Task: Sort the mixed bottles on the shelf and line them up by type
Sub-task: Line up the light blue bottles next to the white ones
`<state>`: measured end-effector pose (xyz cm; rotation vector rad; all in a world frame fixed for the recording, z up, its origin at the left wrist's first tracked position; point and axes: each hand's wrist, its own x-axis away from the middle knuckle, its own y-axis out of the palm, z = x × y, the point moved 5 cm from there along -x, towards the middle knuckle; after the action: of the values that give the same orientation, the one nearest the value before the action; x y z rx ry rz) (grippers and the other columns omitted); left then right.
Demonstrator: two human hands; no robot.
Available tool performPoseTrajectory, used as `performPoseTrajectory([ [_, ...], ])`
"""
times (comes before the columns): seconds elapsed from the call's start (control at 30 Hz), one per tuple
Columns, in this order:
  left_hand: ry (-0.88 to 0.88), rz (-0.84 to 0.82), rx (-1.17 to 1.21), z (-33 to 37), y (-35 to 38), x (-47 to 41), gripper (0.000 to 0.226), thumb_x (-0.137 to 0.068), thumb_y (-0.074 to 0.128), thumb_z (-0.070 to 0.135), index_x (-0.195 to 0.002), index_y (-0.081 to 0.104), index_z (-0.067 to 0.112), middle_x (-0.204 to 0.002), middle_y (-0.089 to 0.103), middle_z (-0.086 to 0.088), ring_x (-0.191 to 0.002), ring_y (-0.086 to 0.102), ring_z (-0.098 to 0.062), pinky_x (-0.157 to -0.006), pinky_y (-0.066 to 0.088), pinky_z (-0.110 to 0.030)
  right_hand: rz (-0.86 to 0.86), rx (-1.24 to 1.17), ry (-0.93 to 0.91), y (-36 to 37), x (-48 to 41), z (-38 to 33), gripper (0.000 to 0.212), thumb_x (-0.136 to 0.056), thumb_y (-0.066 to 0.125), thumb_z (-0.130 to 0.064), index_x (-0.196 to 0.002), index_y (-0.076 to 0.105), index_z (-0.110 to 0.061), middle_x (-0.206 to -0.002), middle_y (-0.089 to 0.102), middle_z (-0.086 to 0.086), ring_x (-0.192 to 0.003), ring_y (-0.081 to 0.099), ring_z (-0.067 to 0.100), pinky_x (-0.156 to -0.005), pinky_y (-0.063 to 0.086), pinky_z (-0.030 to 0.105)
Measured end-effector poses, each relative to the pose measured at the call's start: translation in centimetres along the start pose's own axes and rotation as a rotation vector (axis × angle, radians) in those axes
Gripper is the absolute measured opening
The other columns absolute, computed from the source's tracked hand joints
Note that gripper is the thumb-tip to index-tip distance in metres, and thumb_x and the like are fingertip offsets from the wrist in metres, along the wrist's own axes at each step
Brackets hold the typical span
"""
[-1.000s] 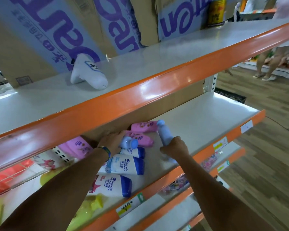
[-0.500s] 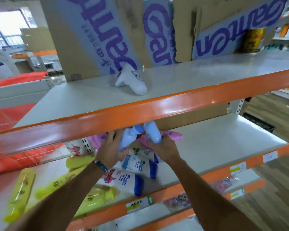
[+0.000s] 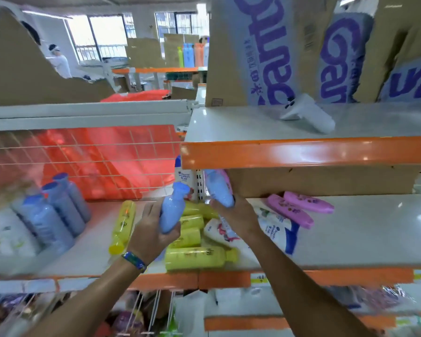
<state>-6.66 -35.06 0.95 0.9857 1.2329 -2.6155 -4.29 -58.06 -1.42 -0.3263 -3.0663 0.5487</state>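
Nearest the camera, two bare forearms reach up to the middle shelf (image 3: 365,234), the left one wearing a blue patterned wristband (image 3: 134,261). The left hand (image 3: 151,232) has its grip closed round the lower body of a pale blue bottle (image 3: 171,210), fingers and thumb wrapped about it, the cap end up and leaning a little to the right. Just beside it, the right hand (image 3: 238,216) has its grip closed round a second pale blue bottle (image 3: 219,190), whose cap end rises toward the orange front edge of the upper shelf (image 3: 301,153). Both bottles are held clear above the middle shelf and do not touch each other. Beneath the hands, a jumble of yellow bottles (image 3: 195,257) lies on its sides, with one lone yellow bottle (image 3: 123,223) lying apart to the left. Right of the hands, white bottles with blue caps (image 3: 277,231) lie flat, and past them two pink bottles (image 3: 289,211) lie side by side. At the left of the shelf, blurred, a row of blue bottles (image 3: 54,212) lines up one behind another. Further back, an upright white bottle (image 3: 184,176) stands by the shelf post, and a wire mesh (image 3: 83,147) screens an orange-red bag (image 3: 102,171). On the upper shelf a white bottle on its side (image 3: 309,117) lies before cardboard boxes (image 3: 260,49) with purple lettering. Farthest off are windows (image 3: 107,35) and a person in white (image 3: 60,63).
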Motion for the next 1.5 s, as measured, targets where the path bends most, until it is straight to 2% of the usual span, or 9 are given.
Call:
performPoseTrajectory([
  [0.17, -0.055, 0.033, -0.019, -4.0, -6.9, 3.5, 0.068, -0.072, 0.059, 0.042, -0.125, 0.051, -0.001, -0.1, 0.054, -0.008, -0.087, 0.046, -0.016, -0.068, 0.033, -0.022, -0.078, 0.036, -0.09, 8.1, 3.4, -3.5, 0.049, -0.073, 0.069, -0.062, -0.086, 0.064, -0.016, -0.07, 0.066, 0.0, -0.061, 0.065, 0.017, -0.056, 0.048, 0.032],
  [0.3, -0.143, 0.056, -0.004, -7.6, -11.3, 6.3, 0.072, -0.074, 0.059, 0.045, -0.133, 0.046, 0.005, -0.1, 0.054, -0.01, -0.09, 0.054, -0.023, -0.072, 0.048, -0.038, -0.209, -0.05, -0.083, 14.2, 5.8, -5.0, 0.049, -0.07, 0.074, -0.057, -0.089, 0.063, -0.013, -0.07, 0.064, 0.008, -0.063, 0.066, 0.032, -0.059, 0.052, 0.05],
  [0.5, -0.262, 0.102, 0.075, -12.3, -16.7, 11.2, 0.082, -0.079, 0.053, 0.052, -0.148, 0.029, 0.013, -0.132, 0.047, -0.011, -0.106, 0.056, -0.027, -0.082, 0.049, -0.044, -0.227, -0.119, 0.015, 22.1, 8.9, -7.7, 0.056, -0.076, 0.06, -0.072, -0.069, 0.058, -0.016, -0.063, 0.058, 0.011, -0.058, 0.059, 0.031, -0.058, 0.049, 0.048],
  [0.7, -0.372, 0.195, 0.131, -15.9, -21.1, 14.6, 0.073, -0.087, 0.067, 0.022, -0.148, 0.028, 0.013, -0.142, 0.043, -0.008, -0.114, 0.053, -0.02, -0.093, 0.047, -0.034, -0.519, -0.55, 0.252, 28.6, 12.6, -9.6, 0.028, -0.097, 0.054, -0.033, -0.101, 0.055, -0.006, -0.069, 0.061, 0.013, -0.059, 0.063, 0.03, -0.056, 0.054, 0.038],
  [0.97, -0.411, 0.315, 0.172, -18.3, -23.8, 16.3, 0.056, -0.078, 0.058, 0.03, -0.13, 0.039, 0.038, -0.112, 0.053, 0.016, -0.098, 0.052, 0.011, -0.073, 0.044, -0.011, -0.545, -0.359, 0.192, 32.9, 12.8, -10.4, 0.048, -0.078, 0.062, -0.045, -0.102, 0.063, -0.004, -0.085, 0.064, 0.017, -0.066, 0.06, 0.028, -0.063, 0.049, 0.038],
  [1.13, -0.442, 0.291, 0.162, -21.3, -23.9, 15.9, 0.062, -0.076, 0.059, 0.046, -0.134, 0.043, 0.033, -0.122, 0.053, 0.009, -0.103, 0.054, 0.001, -0.079, 0.045, -0.015, -0.526, -0.298, 0.064, 35.2, 11.3, -10.2, 0.034, -0.076, 0.076, -0.028, -0.107, 0.064, -0.021, -0.096, 0.07, 0.013, -0.086, 0.068, 0.036, -0.077, 0.056, 0.055],
  [1.2, -0.47, 0.292, 0.166, -22.5, -24.0, 15.6, 0.065, -0.077, 0.062, 0.047, -0.137, 0.042, 0.031, -0.122, 0.053, 0.006, -0.103, 0.055, -0.008, -0.08, 0.046, -0.022, -0.473, -0.292, -0.01, 35.5, 10.6, -10.5, 0.024, -0.08, 0.077, -0.013, -0.099, 0.064, -0.02, -0.085, 0.07, 0.007, -0.079, 0.069, 0.031, -0.073, 0.056, 0.049],
  [1.37, -0.495, 0.277, 0.113, -24.8, -24.7, 14.0, 0.073, -0.075, 0.068, 0.047, -0.138, 0.045, 0.018, -0.121, 0.054, 0.001, -0.096, 0.051, -0.001, -0.076, 0.036, -0.001, -0.397, -0.331, -0.042, 36.9, 7.8, -10.9, 0.018, -0.086, 0.071, -0.01, -0.095, 0.06, -0.022, -0.076, 0.064, 0.0, -0.068, 0.062, 0.016, -0.061, 0.05, 0.031],
  [1.5, -0.53, 0.282, 0.083, -26.8, -24.5, 12.9, 0.079, -0.071, 0.059, 0.061, -0.135, 0.048, 0.016, -0.119, 0.057, 0.0, -0.102, 0.055, -0.013, -0.083, 0.043, -0.021, -0.381, -0.3, -0.046, 37.7, 4.6, -10.7, 0.02, -0.088, 0.062, 0.0, -0.084, 0.054, -0.018, -0.074, 0.055, 0.005, -0.06, 0.056, 0.011, -0.053, 0.047, 0.022],
])
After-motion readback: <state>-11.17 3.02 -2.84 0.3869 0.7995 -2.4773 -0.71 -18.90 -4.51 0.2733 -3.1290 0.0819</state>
